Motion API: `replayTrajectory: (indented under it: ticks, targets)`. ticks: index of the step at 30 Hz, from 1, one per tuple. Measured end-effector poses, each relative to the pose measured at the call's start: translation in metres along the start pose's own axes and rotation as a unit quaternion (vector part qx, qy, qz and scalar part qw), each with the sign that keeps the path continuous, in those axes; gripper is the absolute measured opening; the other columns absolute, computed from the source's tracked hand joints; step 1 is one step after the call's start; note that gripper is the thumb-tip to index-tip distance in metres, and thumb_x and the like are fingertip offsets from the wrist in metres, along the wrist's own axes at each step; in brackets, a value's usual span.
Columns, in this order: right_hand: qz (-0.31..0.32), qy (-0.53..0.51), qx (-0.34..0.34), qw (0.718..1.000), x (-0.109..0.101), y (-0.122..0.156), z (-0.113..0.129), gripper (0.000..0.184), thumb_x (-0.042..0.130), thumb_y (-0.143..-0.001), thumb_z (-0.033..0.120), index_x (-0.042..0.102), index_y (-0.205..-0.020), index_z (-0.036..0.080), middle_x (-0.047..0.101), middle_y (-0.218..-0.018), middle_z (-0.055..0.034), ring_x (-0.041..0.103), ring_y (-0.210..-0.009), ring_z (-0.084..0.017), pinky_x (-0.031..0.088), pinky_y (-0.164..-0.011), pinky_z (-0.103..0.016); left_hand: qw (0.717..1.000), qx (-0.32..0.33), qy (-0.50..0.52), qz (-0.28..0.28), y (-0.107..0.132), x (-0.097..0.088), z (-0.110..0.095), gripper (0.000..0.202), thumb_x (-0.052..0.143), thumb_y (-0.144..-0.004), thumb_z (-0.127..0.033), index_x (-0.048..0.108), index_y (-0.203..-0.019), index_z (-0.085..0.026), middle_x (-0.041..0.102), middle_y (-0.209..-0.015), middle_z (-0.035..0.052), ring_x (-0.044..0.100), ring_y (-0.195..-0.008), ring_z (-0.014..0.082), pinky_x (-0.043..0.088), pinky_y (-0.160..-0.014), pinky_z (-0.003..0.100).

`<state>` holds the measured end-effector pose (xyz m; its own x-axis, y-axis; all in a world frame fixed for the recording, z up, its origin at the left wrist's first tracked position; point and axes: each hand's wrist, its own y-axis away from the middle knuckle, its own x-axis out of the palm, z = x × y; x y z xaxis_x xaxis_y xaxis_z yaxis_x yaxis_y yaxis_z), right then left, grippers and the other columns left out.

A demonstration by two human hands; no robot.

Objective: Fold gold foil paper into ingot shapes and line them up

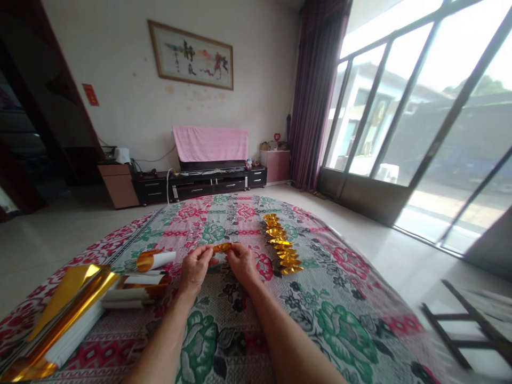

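The room is bright, with tall glass doors (420,122) on the right, a purple curtain (316,90) beside them and a framed painting (190,55) on the pale far wall above a low dark cabinet (200,186). A floral cloth (224,325) covers the wide surface in front. On it, gold foil sheets (60,309) lie at the left and a row of folded gold shapes (282,245) at the right. Between them, the left hand (194,269) and right hand (244,264) pinch the ends of a small gold foil piece (222,247) with fingertips closed, just above the cloth.
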<state>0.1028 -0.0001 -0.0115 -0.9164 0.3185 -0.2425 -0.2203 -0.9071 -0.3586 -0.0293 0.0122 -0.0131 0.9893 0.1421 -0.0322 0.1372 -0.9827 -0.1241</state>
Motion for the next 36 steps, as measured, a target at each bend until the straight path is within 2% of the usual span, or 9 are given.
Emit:
replayTrajectory:
  ticks: [6, 11, 18, 27, 36]
  targets:
    - [-0.006, 0.01, -0.019, 1.0, 0.001, 0.0003, -0.0029, 0.023, 0.048, -0.074, 0.027, 0.07, -0.079, 0.018, 0.061, -0.057, 0.0021, 0.051, -0.052, -0.011, 0.038, -0.05, -0.019, 1.0, -0.021, 0.021, -0.002, 0.0004, 0.0, -0.0031, 0.036, 0.061, -0.068, -0.034, 0.061, -0.1, -0.016, 0.066, -0.072, -0.0006, 0.062, -0.056, 0.0127, 0.048, -0.057, 0.022]
    - [-0.001, 0.003, -0.008, 1.0, 0.0, 0.0023, 0.0002, 0.024, 0.048, -0.076, 0.027, 0.07, -0.082, 0.018, 0.061, -0.057, 0.0017, 0.053, -0.054, -0.011, 0.038, -0.05, -0.019, 0.999, -0.039, 0.028, -0.004, 0.0017, -0.0005, -0.0064, 0.027, 0.061, -0.07, -0.029, 0.063, -0.094, -0.017, 0.067, -0.074, 0.0005, 0.062, -0.057, 0.0129, 0.048, -0.058, 0.023]
    - [0.0, 0.001, 0.004, 1.0, -0.0008, 0.0012, 0.0012, 0.023, 0.051, -0.075, 0.026, 0.07, -0.083, 0.018, 0.065, -0.06, 0.0004, 0.058, -0.058, -0.013, 0.042, -0.055, -0.02, 0.999, -0.037, 0.025, -0.008, 0.0022, -0.0003, -0.0077, 0.024, 0.063, -0.067, -0.029, 0.065, -0.087, -0.016, 0.066, -0.067, -0.0003, 0.061, -0.054, 0.0132, 0.047, -0.055, 0.022]
    - [-0.002, -0.004, -0.009, 1.0, 0.004, 0.0005, -0.0065, 0.023, 0.049, -0.077, 0.026, 0.07, -0.085, 0.02, 0.065, -0.061, 0.0015, 0.057, -0.057, -0.012, 0.042, -0.054, -0.019, 0.998, -0.05, 0.034, -0.013, 0.0008, -0.0024, -0.0061, 0.03, 0.065, -0.064, -0.031, 0.065, -0.091, -0.016, 0.066, -0.067, -0.0001, 0.061, -0.053, 0.0132, 0.048, -0.055, 0.023]
    - [-0.007, 0.013, -0.004, 1.0, 0.0023, 0.0018, -0.0012, 0.022, 0.05, -0.076, 0.025, 0.071, -0.083, 0.022, 0.063, -0.059, 0.0022, 0.053, -0.053, -0.011, 0.04, -0.054, -0.019, 0.997, -0.057, 0.043, -0.022, 0.0023, -0.0014, -0.0091, 0.03, 0.067, -0.062, -0.029, 0.065, -0.089, -0.017, 0.066, -0.069, -0.0008, 0.06, -0.052, 0.0116, 0.048, -0.053, 0.022]
